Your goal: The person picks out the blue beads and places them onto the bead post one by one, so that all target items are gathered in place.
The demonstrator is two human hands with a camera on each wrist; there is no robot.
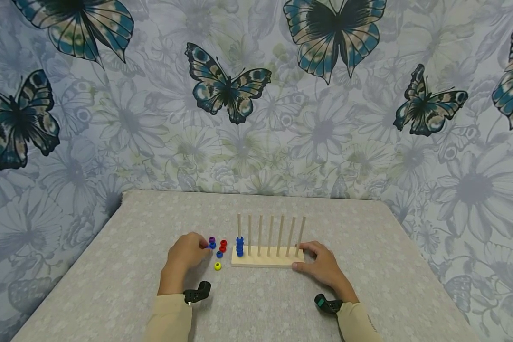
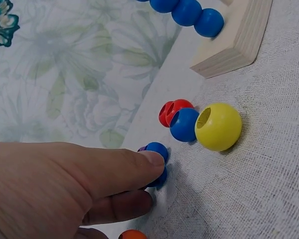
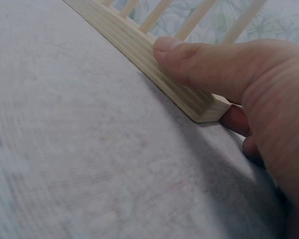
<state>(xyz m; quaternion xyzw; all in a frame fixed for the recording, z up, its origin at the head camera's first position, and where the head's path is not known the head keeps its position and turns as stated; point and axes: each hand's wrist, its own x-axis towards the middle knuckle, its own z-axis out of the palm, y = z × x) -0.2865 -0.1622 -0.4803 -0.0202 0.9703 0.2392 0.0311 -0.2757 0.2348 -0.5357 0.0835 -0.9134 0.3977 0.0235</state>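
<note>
Beads are lying loose left of the pegged base; the left hand is pinching a blue bead while the right hand is gripping the base's right end, ideally pressing it flat.

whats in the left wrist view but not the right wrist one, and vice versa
Only the left wrist view: the left hand pinching a blue bead, loose red beads, a yellow bead, an orange bead at the bottom edge, stacked blue beads.

Only the right wrist view: the right hand gripping the wooden base, bare pegs.

Both: the wooden base, the tablecloth, the patterned wall.
</note>
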